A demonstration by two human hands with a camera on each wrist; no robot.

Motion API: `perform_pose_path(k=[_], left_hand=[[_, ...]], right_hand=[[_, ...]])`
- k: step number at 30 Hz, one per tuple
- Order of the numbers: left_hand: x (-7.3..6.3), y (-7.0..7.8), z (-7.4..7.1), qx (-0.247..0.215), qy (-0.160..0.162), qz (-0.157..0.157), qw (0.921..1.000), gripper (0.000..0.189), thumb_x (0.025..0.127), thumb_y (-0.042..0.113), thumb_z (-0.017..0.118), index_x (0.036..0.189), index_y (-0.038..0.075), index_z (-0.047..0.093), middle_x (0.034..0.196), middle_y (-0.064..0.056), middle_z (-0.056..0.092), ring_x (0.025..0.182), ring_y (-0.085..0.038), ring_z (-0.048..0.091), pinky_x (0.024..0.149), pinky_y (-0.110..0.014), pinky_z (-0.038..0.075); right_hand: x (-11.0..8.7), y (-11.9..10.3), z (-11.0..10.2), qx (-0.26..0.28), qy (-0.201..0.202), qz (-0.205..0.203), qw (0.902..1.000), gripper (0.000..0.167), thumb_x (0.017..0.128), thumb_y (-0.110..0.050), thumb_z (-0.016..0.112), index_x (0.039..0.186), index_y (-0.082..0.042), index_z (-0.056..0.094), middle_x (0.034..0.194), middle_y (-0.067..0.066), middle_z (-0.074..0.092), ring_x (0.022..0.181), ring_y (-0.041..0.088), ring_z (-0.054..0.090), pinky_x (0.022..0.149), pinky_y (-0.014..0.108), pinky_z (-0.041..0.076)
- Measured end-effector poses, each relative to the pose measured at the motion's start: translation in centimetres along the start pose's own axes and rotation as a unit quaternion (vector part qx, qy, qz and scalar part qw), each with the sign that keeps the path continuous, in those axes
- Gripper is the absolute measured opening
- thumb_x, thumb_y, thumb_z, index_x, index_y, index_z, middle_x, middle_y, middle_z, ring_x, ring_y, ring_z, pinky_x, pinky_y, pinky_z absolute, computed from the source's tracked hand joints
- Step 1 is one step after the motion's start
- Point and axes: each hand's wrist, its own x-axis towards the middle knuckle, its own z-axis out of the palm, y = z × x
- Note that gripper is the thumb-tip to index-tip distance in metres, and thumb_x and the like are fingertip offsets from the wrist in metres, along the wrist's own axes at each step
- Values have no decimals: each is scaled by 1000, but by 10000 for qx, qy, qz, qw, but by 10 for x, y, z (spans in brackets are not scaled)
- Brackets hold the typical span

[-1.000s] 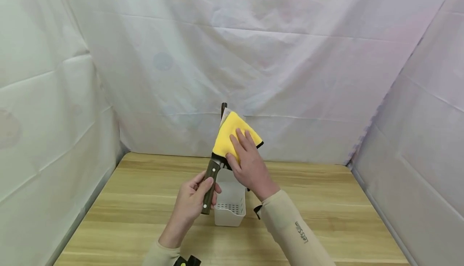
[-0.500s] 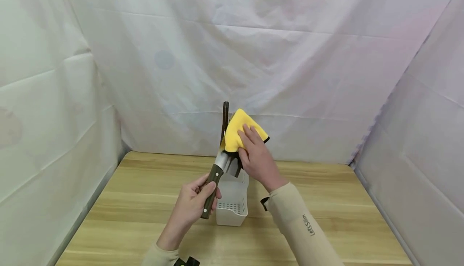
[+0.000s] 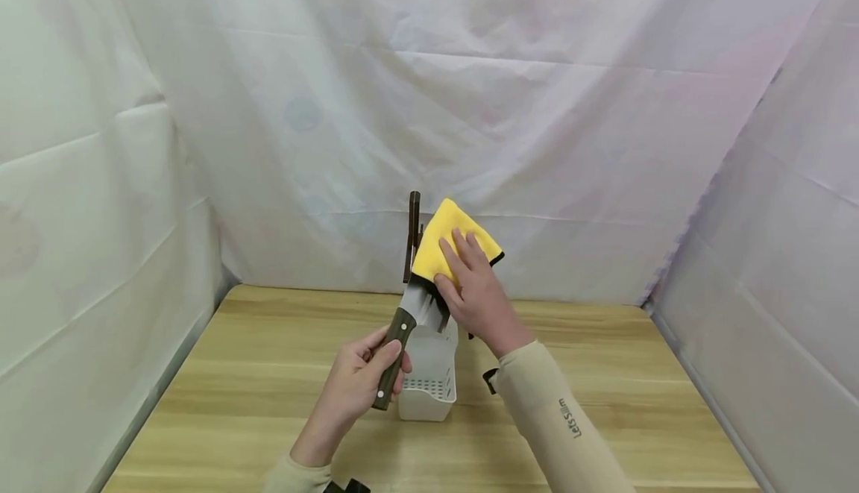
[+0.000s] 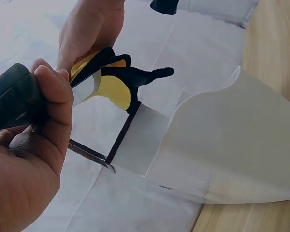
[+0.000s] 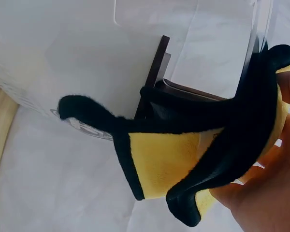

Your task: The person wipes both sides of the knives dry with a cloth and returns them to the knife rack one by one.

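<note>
My left hand [image 3: 352, 385] grips the dark handle [image 3: 391, 366] of a kitchen knife, thumb along its upper face. The knife slants up and away, with a short stretch of bare blade [image 3: 416, 300] above the handle. A yellow cloth [image 3: 439, 243] with black edging covers the rest of the blade. My right hand [image 3: 479, 299] holds this cloth against the blade, fingers spread over its yellow face. Loose folds of the cloth [image 5: 159, 159] show in the right wrist view. The blade's tip is hidden.
A white plastic basket [image 3: 427, 409] with a perforated floor stands on the wooden table [image 3: 268, 374] below the knife. Behind the knife rises a dark brown upright piece [image 3: 412, 232]; its lower part is hidden. White curtains [image 3: 537, 142] enclose the back and sides.
My right hand and the cloth have slid up and right along the blade, baring metal near the handle. The left hand keeps its grip, shifting only slightly.
</note>
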Motion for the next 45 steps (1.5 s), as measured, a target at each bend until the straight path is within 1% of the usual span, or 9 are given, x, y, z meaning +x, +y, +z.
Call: perform_pose_path(k=[8,18,27,30,35,37,39,42,45], left_hand=[[3,0,-1,-134,80,0,9999,39,110,13,50,143,-8,52,85,-13,64,59,-12,61,54,-28,56],[7,0,-4,-214,282,-92,9993,37,110,16,52,141,-4,54,85,-11,64,60,-13,60,55,-27,55],[8,-1,-8,-277,405,-60,9988,36,110,20,52,136,-4,56,84,-9,65,60,-14,62,54,-27,56],[9,-1,-9,-288,393,-22,9988,36,110,21,52,136,-3,57,84,-9,64,61,-14,62,54,-28,57],[9,-1,-8,-268,316,59,9991,35,110,21,51,135,-3,57,85,-9,64,62,-15,62,54,-27,56],[9,0,-8,-232,283,84,9993,35,110,21,51,135,-3,58,85,-9,63,61,-15,61,54,-28,57],[9,0,-8,-228,261,80,9994,35,110,20,52,136,-3,57,85,-9,64,61,-14,61,54,-29,57],[8,0,-7,-227,210,81,9995,37,110,19,52,139,-3,56,85,-9,64,61,-12,61,55,-30,57],[8,0,-7,-239,161,126,9995,38,110,18,52,141,-4,54,85,-8,64,61,-11,61,55,-29,57]], right_hand=[[-7,-8,8,-170,53,-395,9991,54,105,-23,60,153,-2,48,161,23,38,153,46,25,122,60,24],[-17,-22,13,-137,-98,-619,9979,54,105,-23,60,154,-4,47,163,21,36,154,44,24,121,62,25],[-26,-29,21,-230,1,-1022,9945,55,104,-23,63,154,-6,47,161,22,38,151,45,29,119,64,29],[-29,-30,25,-199,131,-1133,9933,55,105,-30,61,153,-6,49,160,23,40,151,46,30,118,64,29],[-30,-33,31,-503,665,-1326,9877,62,108,-49,47,149,-4,53,156,26,45,147,50,36,115,65,34],[-29,-35,32,-642,828,-1344,9854,63,108,-50,46,149,-4,54,155,27,45,145,51,37,113,66,36],[-27,-37,32,-697,894,-1293,9851,61,107,-47,51,148,-3,54,155,28,45,145,51,38,113,66,36],[-24,-38,31,-688,877,-1120,9874,60,104,-40,62,149,-1,53,155,29,43,146,50,36,112,67,36],[-21,-37,30,-704,830,-962,9894,62,102,-39,64,149,-1,52,156,30,41,147,51,35,113,66,36]])
